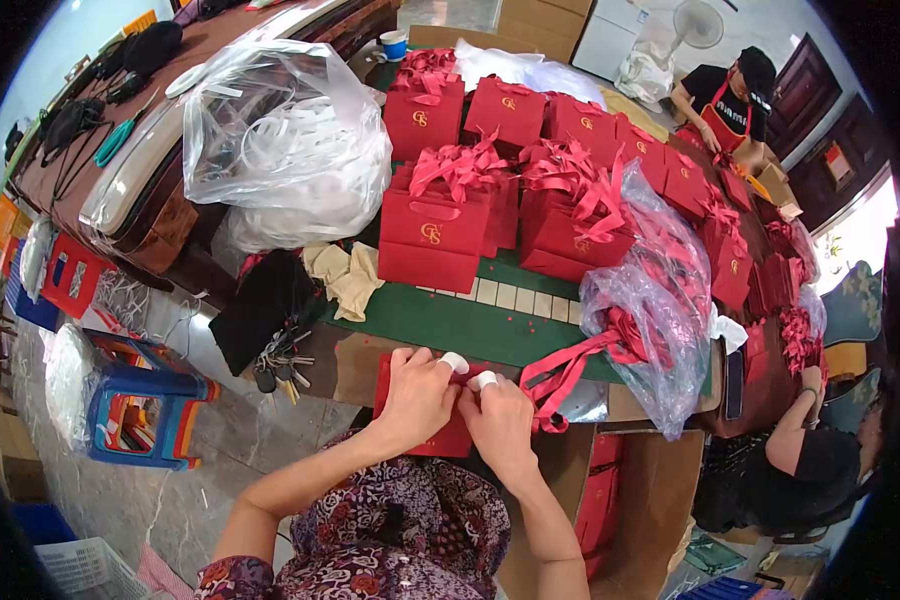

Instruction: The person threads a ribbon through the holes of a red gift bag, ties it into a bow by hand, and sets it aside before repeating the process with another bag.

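Observation:
A red paper gift bag (444,440) lies at the table's near edge, in front of my body. My left hand (417,392) is closed on its upper part, fingers curled. Close beside it, my right hand (500,418) also pinches the bag's upper part, and what lies between the fingertips is hidden. White coverings wrap a digit on each hand. Just right of my right hand, red ribbons (555,375) spill out of a clear plastic bag (660,300). Beyond my hands stand red gift bags (432,240) with gold lettering and ribbon bows.
A clear bag of white strips (305,150) stands at the back left. Keys (282,368) hang near a black cloth (260,305). An open cardboard box (650,490) holding red bags is at lower right. Stacked stools (145,400) stand left. Two other people work on the right.

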A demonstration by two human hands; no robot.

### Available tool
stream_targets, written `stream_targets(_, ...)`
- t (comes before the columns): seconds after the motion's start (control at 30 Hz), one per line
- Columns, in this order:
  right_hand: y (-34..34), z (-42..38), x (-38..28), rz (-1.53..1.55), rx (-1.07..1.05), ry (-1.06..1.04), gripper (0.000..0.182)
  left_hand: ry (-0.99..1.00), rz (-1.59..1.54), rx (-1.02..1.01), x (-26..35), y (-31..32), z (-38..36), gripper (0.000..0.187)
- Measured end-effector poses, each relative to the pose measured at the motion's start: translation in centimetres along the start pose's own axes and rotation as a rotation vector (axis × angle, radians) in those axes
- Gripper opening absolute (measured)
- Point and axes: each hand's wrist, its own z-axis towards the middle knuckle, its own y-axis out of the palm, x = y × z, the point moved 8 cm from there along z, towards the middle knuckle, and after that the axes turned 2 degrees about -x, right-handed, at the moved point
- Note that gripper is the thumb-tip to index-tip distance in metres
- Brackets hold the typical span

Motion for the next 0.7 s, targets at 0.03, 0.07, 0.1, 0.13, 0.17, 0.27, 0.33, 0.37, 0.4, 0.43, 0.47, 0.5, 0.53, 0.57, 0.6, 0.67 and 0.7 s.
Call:
stream_targets(0.03, 0.3, -0.2, -0.1, -0.056, -0.009, -0.016, 0.010, -0.003, 0.000, -0.001, 0.0, 0.0, -0.1, 0.024)
stream_targets(0.07, 0.5, -0.3, -0.1, -0.112, -0.017, -0.029, 0.011, 0.000, 0.017, -0.015, 0.1, 0.2, -0.2, 0.025)
stream_targets(0.1, 0.7, -0.4, 0.0, -0.111, -0.019, -0.028, 0.011, 0.004, 0.032, -0.029, 0.3, 0.3, -0.3, 0.026)
stream_targets(0.13, 0.7, -0.3, 0.6, -0.025, -0.024, 0.022, 0.011, 0.004, 0.030, -0.030, 0.5, 0.1, -0.4, 0.026)
stream_targets(0.17, 0.7, -0.3, 1.2, 0.059, -0.027, 0.071, 0.012, 0.006, 0.034, -0.018, 0.8, -0.2, -0.5, 0.026)
stream_targets(0.27, 0.7, -0.6, 2.1, 0.213, -0.060, 0.261, 0.011, -0.020, -0.025, -0.012, 0.3, -0.2, -0.6, 0.027)
stream_targets(0.33, 0.6, -0.8, 1.9, 0.184, -0.041, 0.250, 0.012, -0.045, -0.087, -0.016, -0.1, -0.2, -0.5, 0.027)
stream_targets(0.37, 0.4, -0.9, 1.8, 0.154, -0.021, 0.242, 0.013, -0.034, -0.093, -0.023, 0.0, -0.3, -0.5, 0.026)
stream_targets(0.4, 0.5, -1.0, 1.8, 0.154, -0.026, 0.244, 0.013, -0.025, -0.099, -0.029, 0.2, -0.3, -0.5, 0.026)
stream_targets(0.43, 0.3, -0.9, 0.9, 0.034, -0.008, 0.133, 0.013, -0.027, -0.100, -0.031, 0.3, -0.2, -0.5, 0.026)
stream_targets(0.47, 0.3, -0.9, -0.1, -0.084, 0.011, 0.024, 0.014, 0.020, -0.049, -0.035, 0.8, -0.1, -0.4, 0.025)
stream_targets(0.5, 0.5, -1.1, -0.3, -0.122, 0.033, -0.026, 0.016, 0.065, 0.000, -0.040, 1.3, 0.0, -0.5, 0.024)
stream_targets(0.53, 0.5, -1.1, -0.2, -0.121, 0.031, -0.024, 0.016, 0.063, 0.000, -0.042, 1.3, 0.1, -0.6, 0.024)
stream_targets(0.57, 0.6, -0.9, 0.4, -0.020, 0.010, 0.020, 0.016, 0.064, 0.017, -0.037, 1.4, 0.1, -0.6, 0.022)
stream_targets(0.6, 0.7, -0.7, 0.9, 0.079, -0.011, 0.064, 0.017, 0.065, 0.032, -0.029, 1.4, 0.1, -0.5, 0.021)
stream_targets(0.67, 0.2, -0.7, 1.6, 0.190, -0.022, 0.181, 0.017, 0.035, -0.009, -0.013, 1.3, -0.5, -0.5, 0.020)
stream_targets(0.7, 0.3, -0.9, 2.4, 0.305, -0.029, 0.299, 0.018, 0.007, -0.046, 0.002, 1.0, -0.9, -0.5, 0.019)
